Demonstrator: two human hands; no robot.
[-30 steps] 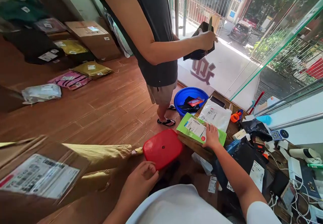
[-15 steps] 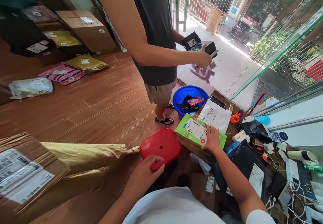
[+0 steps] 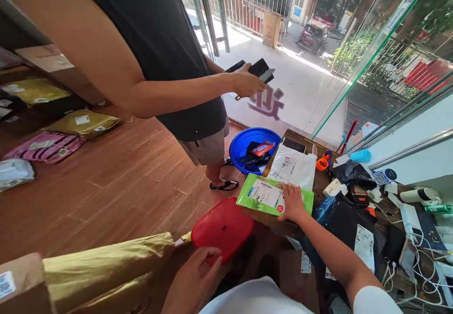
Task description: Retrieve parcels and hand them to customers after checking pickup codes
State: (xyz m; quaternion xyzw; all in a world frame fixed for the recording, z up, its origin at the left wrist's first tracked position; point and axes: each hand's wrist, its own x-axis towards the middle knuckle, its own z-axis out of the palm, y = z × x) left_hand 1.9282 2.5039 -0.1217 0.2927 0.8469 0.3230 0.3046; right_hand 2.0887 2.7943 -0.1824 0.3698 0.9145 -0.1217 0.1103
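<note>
While the left hand [image 3: 198, 276] curls its grip loosely over the near edge of the red lid [image 3: 222, 228], fingers touching but not clamped, a gold parcel [image 3: 106, 269] lies just left of it on the floor. Right of that grip, the right hand [image 3: 292, 202] rests flat, fingers spread wide, on the green package [image 3: 262, 195], which lies on the surface [image 3: 320, 182] with its long axis running left to right, label up, tilted slightly away. Beyond it stands another person whose hand [image 3: 247, 81] holds a black item [image 3: 260, 68]. Compared with half a second ago, the left hand has slid further under the lid; the right has stayed put.
</note>
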